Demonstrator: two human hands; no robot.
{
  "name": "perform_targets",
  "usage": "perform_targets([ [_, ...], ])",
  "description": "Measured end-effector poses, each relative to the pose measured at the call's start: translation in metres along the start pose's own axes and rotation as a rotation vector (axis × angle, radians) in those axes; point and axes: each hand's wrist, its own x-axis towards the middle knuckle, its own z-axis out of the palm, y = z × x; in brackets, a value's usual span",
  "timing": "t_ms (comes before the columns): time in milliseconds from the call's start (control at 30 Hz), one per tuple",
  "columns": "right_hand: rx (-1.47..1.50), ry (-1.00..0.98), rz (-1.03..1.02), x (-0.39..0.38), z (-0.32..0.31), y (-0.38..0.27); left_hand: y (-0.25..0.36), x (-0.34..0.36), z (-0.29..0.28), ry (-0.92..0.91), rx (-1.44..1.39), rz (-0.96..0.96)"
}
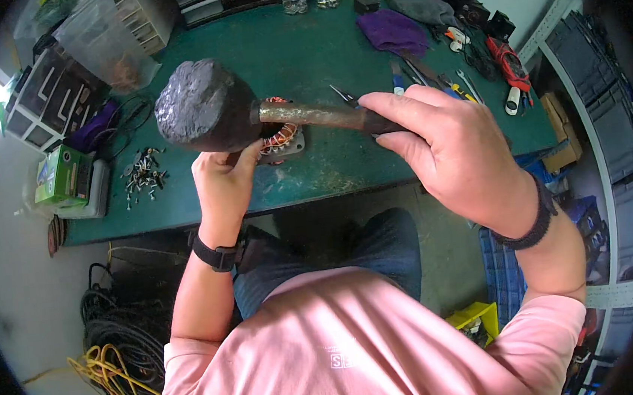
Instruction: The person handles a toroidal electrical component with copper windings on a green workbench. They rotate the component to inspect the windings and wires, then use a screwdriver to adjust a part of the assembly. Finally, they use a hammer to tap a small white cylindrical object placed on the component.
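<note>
My right hand [447, 141] is closed round the handle of a mallet [207, 105] with a big, worn black head. The mallet lies sideways, raised over the bench, its head toward the left. Just below that head is my left hand [224, 179], thumb bent inward and fingers mostly hidden; it looks closed on something dark that I cannot make out. Right beside its thumb sits a motor stator [280, 139] with copper windings, set on a grey metal base. The mallet's head and handle cover part of the stator.
Loose screws [145, 175] lie on the green bench [304, 55] at left, near a green box [62, 177]. Hand tools [434, 78], a purple cloth [392, 31] and a red meter [508, 64] are at right. Coiled cables [116, 320] lie on the floor at left.
</note>
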Motion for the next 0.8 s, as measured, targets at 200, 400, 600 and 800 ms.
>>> perform_targets([
  [200,-0.045,0.019,-0.028,0.0,-0.004,-0.004,0.007,-0.003,0.003,0.043,0.036,0.063],
  [400,-0.044,0.081,-0.102,0.016,-0.035,-0.021,0.01,-0.001,0.002,0.107,0.069,0.117],
  [600,0.001,0.09,-0.078,0.019,-0.042,-0.036,0.009,-0.002,0.003,0.099,0.059,0.067],
  [800,-0.05,-0.042,0.013,0.011,-0.028,-0.028,0.009,-0.002,0.002,0.098,0.063,0.072],
])
